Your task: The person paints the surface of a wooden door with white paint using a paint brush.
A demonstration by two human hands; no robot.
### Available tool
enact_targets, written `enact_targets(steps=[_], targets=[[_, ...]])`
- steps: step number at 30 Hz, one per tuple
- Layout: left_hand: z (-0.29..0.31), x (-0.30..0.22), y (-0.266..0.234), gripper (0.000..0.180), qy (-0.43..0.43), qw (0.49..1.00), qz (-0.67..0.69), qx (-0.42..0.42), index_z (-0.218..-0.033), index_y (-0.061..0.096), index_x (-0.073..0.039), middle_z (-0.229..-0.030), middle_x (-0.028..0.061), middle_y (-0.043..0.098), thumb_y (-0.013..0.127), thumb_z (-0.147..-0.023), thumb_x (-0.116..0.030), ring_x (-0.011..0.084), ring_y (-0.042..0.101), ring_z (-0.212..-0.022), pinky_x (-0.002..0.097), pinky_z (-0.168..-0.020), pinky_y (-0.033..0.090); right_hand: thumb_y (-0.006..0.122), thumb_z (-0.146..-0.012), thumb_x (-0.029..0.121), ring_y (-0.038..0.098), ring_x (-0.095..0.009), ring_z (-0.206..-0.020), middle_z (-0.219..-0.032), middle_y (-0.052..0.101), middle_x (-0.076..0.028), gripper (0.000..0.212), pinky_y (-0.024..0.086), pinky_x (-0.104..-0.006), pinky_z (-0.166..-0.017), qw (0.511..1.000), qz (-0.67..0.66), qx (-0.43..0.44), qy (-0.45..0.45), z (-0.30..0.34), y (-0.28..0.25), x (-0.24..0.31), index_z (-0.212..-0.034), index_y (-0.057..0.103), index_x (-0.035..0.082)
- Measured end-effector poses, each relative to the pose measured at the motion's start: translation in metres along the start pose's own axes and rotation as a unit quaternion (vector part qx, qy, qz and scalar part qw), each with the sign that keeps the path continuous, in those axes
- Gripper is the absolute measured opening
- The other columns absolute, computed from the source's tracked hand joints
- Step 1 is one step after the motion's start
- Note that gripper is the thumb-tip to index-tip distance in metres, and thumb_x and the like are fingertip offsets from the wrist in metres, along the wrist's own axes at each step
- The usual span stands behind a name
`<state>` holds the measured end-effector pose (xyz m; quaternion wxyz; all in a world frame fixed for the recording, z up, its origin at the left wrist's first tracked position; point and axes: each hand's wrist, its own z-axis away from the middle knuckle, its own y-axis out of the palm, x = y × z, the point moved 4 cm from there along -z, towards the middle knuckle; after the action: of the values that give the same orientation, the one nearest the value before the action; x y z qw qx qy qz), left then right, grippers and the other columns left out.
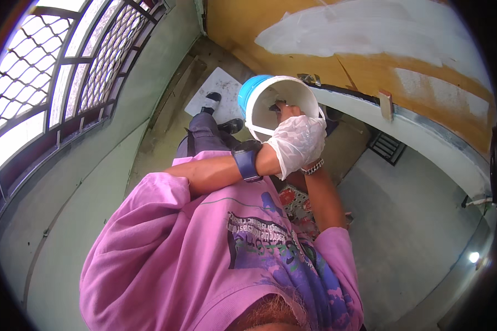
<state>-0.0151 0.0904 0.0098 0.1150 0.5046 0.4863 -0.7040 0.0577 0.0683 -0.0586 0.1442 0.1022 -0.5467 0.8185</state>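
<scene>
A: In the head view, where is the bucket placed?

B: The bucket (301, 94) is held up at 1 o'clock from the picture's centre, its mouth turned toward the camera. A white board (218, 83) is seen on the floor at 11 o'clock.

A: And the hands?

B: The left hand (302, 140), covered in thin clear plastic, is seen at 2 o'clock, across the bucket's lower rim; its grip cannot be told. The right hand is mostly hidden beyond it, its wrist marked by a bracelet (313, 167) at 3 o'clock, so its grip cannot be told either. Inside the bucket, bare fingers (289, 112) are shown against a small dark object (276, 105); by which hand it is held is unclear.

A: Which step is in hand?

B: The inside of the bucket is being worked at, it would be judged; scooping or wiping cannot be told apart.

A: What is called for next?

B: Probably a steady tilt, with the fingers kept clear of the rim.
</scene>
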Motion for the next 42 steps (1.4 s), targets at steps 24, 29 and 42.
enact_targets(steps=[24,29,42], targets=[[-0.075,0.023,-0.019,0.022,0.399,0.897,-0.187,0.023,-0.084,0.058,-0.002,-0.082,0.0143,0.057,0.059,-0.066,-0.014,0.0303,0.056,-0.077,0.038,-0.066,0.045,0.056,-0.08,0.023,0.058,-0.032,-0.071,-0.079,0.058,-0.016,0.032,0.048,-0.0415,-0.062,0.956,-0.034,-0.162,0.243,0.109,-0.046,0.018,-0.112,0.052,0.018],[-0.091,-0.009,-0.04,0.025,0.066,0.99,0.055,0.115,-0.081,0.061,0.002,-0.059,0.0065,0.056,0.046,-0.081,-0.019,0.0147,0.051,-0.052,0.0304,-0.052,0.043,0.058,-0.079,0.023,0.058,-0.036,-0.069,-0.08,0.06,-0.017,0.033,0.047,-0.0439,-0.06,0.901,-0.133,-0.35,0.221,0.138,-0.05,-0.016,-0.111,0.054,0.015],[-0.083,0.005,-0.05,0.024,-0.111,0.986,0.052,0.11,-0.081,0.061,0.0,-0.062,0.0129,0.059,0.047,-0.079,-0.019,0.0208,0.059,-0.058,0.032,-0.056,0.045,0.058,-0.078,0.019,0.059,-0.034,-0.084,-0.092,0.061,-0.018,0.028,0.05,-0.0414,-0.07,0.845,-0.107,-0.431,0.298,0.109,-0.165,-0.185,-0.105,0.058,0.012]])
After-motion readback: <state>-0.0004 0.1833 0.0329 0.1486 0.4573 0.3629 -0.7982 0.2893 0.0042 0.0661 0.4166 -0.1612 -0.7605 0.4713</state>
